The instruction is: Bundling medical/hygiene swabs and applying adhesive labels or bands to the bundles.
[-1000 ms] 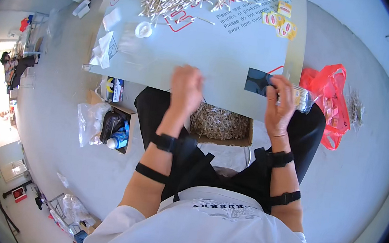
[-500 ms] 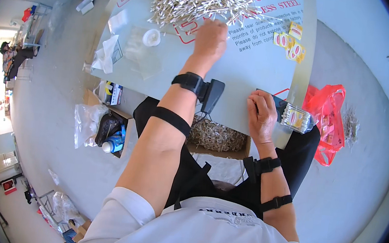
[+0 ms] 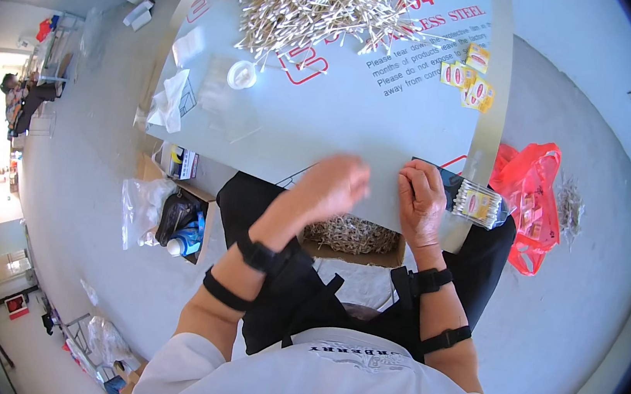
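Observation:
My left hand (image 3: 334, 187) is over the near edge of the metal-topped table (image 3: 292, 128), a short way left of my right hand. Its fingers are curled and smeared by motion, so whatever they may hold cannot be seen. My right hand (image 3: 424, 198) rests at the table's near right part, fingers bent and pressed together; what they grip is hidden. Just right of it lies a bundle of cotton swabs (image 3: 478, 204) with a yellow label, beside a dark flat piece (image 3: 448, 179). A large heap of loose cotton swabs (image 3: 306, 9) covers the table's far side.
Several yellow labels (image 3: 479, 95) lie far right. Toward the left are a small round white container (image 3: 242, 75) and a crumpled tissue (image 3: 169, 102). A box of swabs (image 3: 354, 236) sits below the table edge. A red plastic bag (image 3: 536, 183) hangs at the right.
My left hand has come back from the swab heap to the near table edge, close to my right hand. The right hand has stayed nearly in place.

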Motion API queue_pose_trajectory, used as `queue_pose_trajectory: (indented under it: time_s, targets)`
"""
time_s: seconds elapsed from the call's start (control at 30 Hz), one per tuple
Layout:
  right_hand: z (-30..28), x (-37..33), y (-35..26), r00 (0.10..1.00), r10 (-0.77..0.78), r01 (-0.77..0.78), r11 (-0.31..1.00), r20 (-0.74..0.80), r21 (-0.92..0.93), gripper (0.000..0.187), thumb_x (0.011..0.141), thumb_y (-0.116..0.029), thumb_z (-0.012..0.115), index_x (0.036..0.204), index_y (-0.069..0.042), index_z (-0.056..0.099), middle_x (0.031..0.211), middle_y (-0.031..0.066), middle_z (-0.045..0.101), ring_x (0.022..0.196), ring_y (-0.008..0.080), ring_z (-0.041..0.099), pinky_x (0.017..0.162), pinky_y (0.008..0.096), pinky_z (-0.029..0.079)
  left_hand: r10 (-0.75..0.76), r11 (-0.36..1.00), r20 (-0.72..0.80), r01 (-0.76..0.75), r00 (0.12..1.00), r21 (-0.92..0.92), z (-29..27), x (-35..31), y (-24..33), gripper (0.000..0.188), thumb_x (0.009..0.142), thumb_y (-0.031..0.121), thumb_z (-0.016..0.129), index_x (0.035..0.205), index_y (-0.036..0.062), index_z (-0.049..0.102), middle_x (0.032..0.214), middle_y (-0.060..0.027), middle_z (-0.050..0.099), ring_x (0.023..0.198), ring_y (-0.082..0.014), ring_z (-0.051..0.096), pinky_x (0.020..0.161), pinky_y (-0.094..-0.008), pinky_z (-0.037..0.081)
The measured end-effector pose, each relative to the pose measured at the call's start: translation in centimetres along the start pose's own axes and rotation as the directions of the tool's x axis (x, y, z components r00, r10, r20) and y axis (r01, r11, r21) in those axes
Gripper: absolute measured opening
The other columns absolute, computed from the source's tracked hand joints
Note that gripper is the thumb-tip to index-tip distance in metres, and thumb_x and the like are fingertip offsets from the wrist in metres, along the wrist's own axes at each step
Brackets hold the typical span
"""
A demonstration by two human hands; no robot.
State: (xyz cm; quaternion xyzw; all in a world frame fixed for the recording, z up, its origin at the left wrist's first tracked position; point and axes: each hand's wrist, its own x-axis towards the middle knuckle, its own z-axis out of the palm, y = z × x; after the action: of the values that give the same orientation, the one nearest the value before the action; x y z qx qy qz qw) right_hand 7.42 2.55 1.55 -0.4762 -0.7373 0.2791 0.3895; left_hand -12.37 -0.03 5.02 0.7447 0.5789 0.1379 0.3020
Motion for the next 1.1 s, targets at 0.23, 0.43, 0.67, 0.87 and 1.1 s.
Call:
queue_pose_trajectory:
  time_s: [0.23,0.43,0.67,0.87,1.1]
  targets:
    - [0.3,0.1,-0.1,0.999,-0.030,0.030,1.000,-0.011,-0.004,0.006,0.081,-0.001,0.067,0.085,-0.001,0.063,0.095,0.0104,0.063,0.087,0.0303,0.062,0.076,0.0382,0.051,-0.310,0.925,-0.519,0.379,0.797,0.029,-4.7,14.3,-6.1,0.045,0.078,0.038,0.075,0.097,-0.0008,0.065,0.095,-0.0188,0.063,0.093,-0.0354,0.059,0.081,-0.0447,0.049]
    - [0.1,0.0,0.0,0.999,-0.036,0.035,0.999,-0.010,-0.013,0.010,0.078,0.001,0.067,0.086,-0.001,0.062,0.096,0.0103,0.063,0.086,0.0305,0.062,0.075,0.0387,0.051,-0.338,0.832,-0.713,0.549,0.615,0.079,-3.3,18.8,-4.5,0.052,0.074,0.043,0.076,0.101,-0.0002,0.065,0.116,-0.0170,0.058,0.115,-0.0352,0.048,0.100,-0.0488,0.036]
    - [0.3,0.2,0.3,0.998,-0.064,0.063,0.998,-0.023,-0.012,0.011,0.077,0.002,0.067,0.086,-0.002,0.061,0.095,0.0100,0.062,0.085,0.0310,0.062,0.073,0.0390,0.051,-0.371,0.871,-0.451,0.473,0.811,0.135,-4.7,17.5,-6.3,0.022,0.081,0.021,0.065,0.092,0.0025,0.069,0.093,-0.0162,0.069,0.092,-0.0350,0.065,0.081,-0.0429,0.049]
    - [0.2,0.0,0.5,0.997,-0.059,0.059,0.998,-0.041,-0.018,0.012,0.077,0.002,0.067,0.086,-0.003,0.061,0.095,0.0092,0.062,0.084,0.0305,0.062,0.073,0.0388,0.051,-0.437,0.898,-0.014,0.437,0.900,0.052,-6.2,13.4,-6.9,0.033,0.070,0.023,0.076,0.097,0.0061,0.071,0.091,-0.0180,0.070,0.085,-0.0361,0.067,0.079,-0.0436,0.052]
    - [0.5,0.1,0.0,0.998,-0.061,0.061,0.998,-0.030,0.010,0.013,0.076,0.002,0.067,0.087,-0.003,0.061,0.095,0.0092,0.062,0.086,0.0304,0.062,0.074,0.0385,0.051,0.030,0.910,-0.667,0.256,0.745,0.327,-6.4,14.9,-8.6,0.036,0.075,0.017,0.076,0.108,0.0068,0.067,0.123,-0.0145,0.054,0.115,-0.0375,0.049,0.092,-0.0437,0.046]
